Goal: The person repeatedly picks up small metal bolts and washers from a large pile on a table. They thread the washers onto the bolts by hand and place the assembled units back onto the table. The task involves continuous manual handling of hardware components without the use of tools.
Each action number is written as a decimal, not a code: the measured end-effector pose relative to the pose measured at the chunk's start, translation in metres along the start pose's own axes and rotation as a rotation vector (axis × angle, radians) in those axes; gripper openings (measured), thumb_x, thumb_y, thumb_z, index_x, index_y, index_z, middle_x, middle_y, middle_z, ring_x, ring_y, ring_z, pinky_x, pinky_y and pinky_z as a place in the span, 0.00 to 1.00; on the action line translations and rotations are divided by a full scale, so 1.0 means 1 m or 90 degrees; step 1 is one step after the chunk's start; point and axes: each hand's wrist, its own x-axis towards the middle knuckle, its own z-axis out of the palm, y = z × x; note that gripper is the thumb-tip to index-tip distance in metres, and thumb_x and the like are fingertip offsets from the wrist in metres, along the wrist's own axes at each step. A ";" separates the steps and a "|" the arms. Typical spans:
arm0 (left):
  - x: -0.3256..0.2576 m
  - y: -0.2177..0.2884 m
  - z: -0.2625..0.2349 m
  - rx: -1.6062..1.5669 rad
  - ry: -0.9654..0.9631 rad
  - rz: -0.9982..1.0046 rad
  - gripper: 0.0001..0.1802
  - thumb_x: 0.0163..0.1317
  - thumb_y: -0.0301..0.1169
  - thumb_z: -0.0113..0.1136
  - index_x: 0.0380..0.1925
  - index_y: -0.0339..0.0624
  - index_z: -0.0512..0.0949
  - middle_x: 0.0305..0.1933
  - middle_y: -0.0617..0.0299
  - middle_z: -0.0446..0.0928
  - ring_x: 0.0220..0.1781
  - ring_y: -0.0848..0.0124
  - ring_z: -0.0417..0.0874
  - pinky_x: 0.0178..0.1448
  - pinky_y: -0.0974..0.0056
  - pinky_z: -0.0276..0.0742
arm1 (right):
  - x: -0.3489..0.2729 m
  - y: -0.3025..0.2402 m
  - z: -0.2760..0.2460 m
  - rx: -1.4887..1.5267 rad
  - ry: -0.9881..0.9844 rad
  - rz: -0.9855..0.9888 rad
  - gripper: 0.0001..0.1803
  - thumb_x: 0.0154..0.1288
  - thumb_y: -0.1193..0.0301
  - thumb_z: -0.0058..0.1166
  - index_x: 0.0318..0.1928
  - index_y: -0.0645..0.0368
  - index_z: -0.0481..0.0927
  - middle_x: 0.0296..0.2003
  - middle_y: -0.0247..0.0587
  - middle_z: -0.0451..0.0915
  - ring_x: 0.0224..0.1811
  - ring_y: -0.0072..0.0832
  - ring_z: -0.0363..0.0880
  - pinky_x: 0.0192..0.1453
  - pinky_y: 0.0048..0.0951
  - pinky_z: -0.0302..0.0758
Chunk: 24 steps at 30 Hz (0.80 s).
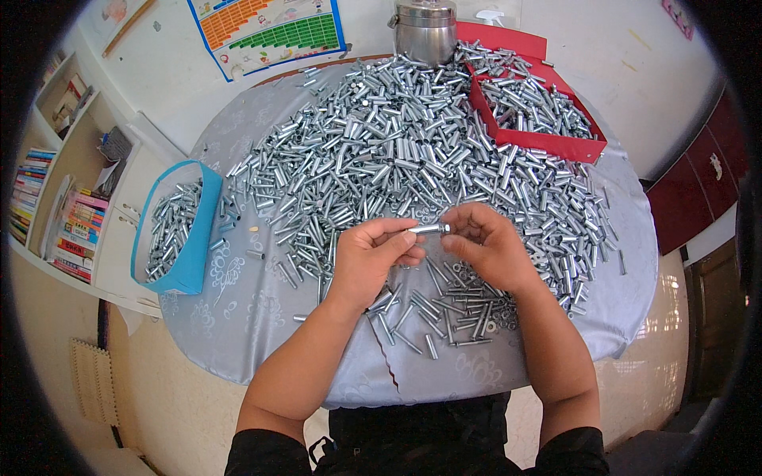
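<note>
My left hand (371,255) pinches a shiny silver expansion bolt (429,228) between thumb and fingers, holding it nearly level above the table. At the bolt's right end, where a nut shows, the curled thumb and fingers of my right hand (490,244) close around it. Beneath and beyond both hands spreads a big heap of metal sleeves and bolts (373,147). Loose long bolts (468,313) and small washers lie on the cloth between my forearms. My palms hide part of the pile.
A blue box (194,252) filled with metal sleeves stands at the left. Far right, a red box (548,147) holds more pieces. A steel pot (425,33) is at the back. A grey cloth (230,333) covers the round table; a shelf with books (75,238) stands left.
</note>
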 end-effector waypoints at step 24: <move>0.001 -0.001 0.000 -0.011 -0.009 -0.005 0.11 0.62 0.23 0.59 0.45 0.32 0.79 0.39 0.53 0.83 0.35 0.68 0.85 0.39 0.66 0.84 | 0.001 0.006 -0.001 -0.046 0.008 -0.031 0.11 0.67 0.69 0.57 0.43 0.64 0.79 0.29 0.35 0.79 0.29 0.20 0.77 0.36 0.23 0.74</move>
